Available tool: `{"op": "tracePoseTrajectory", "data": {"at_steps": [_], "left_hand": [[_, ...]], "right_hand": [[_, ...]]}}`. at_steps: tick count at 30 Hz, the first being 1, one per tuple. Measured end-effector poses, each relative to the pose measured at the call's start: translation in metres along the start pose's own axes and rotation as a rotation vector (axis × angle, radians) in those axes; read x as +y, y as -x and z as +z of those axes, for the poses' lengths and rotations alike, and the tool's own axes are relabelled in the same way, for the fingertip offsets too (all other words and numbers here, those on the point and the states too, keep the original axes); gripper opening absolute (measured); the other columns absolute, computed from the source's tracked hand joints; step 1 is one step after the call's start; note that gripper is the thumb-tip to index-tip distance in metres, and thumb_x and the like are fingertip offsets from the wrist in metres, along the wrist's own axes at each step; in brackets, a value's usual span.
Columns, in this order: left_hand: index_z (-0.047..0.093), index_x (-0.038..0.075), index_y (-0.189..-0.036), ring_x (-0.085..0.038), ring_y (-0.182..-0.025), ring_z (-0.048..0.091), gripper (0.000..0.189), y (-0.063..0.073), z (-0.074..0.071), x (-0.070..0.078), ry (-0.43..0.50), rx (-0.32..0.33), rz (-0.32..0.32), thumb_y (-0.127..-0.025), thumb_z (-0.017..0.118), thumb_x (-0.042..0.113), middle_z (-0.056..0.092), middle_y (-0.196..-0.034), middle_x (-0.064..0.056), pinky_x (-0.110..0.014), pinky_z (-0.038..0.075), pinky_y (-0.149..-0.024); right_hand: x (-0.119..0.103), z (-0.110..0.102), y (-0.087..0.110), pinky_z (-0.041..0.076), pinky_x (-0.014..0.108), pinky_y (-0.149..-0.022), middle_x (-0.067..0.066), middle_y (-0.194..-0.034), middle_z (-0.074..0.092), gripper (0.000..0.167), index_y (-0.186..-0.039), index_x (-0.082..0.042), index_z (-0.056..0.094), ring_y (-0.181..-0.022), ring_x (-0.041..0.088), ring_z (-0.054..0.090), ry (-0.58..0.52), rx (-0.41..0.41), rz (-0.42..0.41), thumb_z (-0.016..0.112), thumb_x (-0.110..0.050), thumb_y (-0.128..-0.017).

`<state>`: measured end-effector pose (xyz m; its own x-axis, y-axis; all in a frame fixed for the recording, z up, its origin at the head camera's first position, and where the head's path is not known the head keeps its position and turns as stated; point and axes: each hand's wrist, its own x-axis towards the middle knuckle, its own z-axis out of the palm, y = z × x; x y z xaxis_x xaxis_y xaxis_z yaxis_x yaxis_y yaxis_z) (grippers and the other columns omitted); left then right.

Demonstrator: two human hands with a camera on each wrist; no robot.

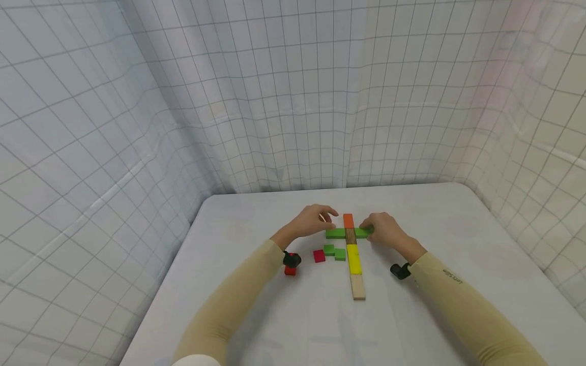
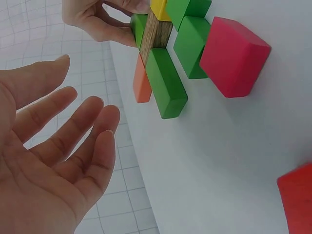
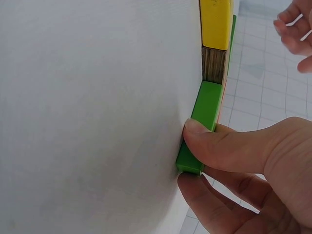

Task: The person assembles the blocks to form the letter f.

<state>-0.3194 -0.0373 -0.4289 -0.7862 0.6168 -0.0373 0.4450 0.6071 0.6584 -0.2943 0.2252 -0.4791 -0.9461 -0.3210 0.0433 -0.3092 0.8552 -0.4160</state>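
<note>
My right hand (image 1: 384, 230) pinches a long green block (image 3: 207, 105) between thumb and fingers, its far end against a dark brown wood-grain block (image 3: 213, 64). On the brown block's other side lies another long green block (image 2: 165, 83). Near that one hovers my left hand (image 1: 309, 221), fingers loosely bent, holding nothing. An orange block (image 1: 348, 220) sits beyond the brown one. Toward me the row continues with a yellow block (image 1: 354, 259) and a pale wood block (image 1: 357, 286). Together the blocks form a cross lying flat on the table.
Left of the row are two small green blocks (image 1: 329, 249) touching at a corner and a pinkish-red block (image 1: 319, 255). A red block (image 1: 290, 271) lies partly under my left wrist camera (image 1: 292, 260). Grid-patterned white curtains (image 1: 297, 101) surround the white table (image 1: 412, 325).
</note>
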Motion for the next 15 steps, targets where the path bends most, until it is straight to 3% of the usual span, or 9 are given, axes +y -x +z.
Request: {"op": "tracePoseTrajectory", "data": {"at_steps": [15], "left_hand": [[0.067, 0.018, -0.128, -0.017, -0.096, 0.062, 0.034, 0.049, -0.014, -0.018, 0.062, 0.025, 0.004, -0.095, 0.07, 0.024, 0.065, -0.105, 0.002, -0.031, 0.054, -0.078]], "right_hand": [[0.0, 0.002, 0.001, 0.05, 0.049, -0.094, 0.011, -0.11, 0.071, 0.036, -0.114, -0.003, 0.076, -0.106, 0.032, 0.063, 0.008, 0.013, -0.01, 0.081, 0.004, -0.078]]}}
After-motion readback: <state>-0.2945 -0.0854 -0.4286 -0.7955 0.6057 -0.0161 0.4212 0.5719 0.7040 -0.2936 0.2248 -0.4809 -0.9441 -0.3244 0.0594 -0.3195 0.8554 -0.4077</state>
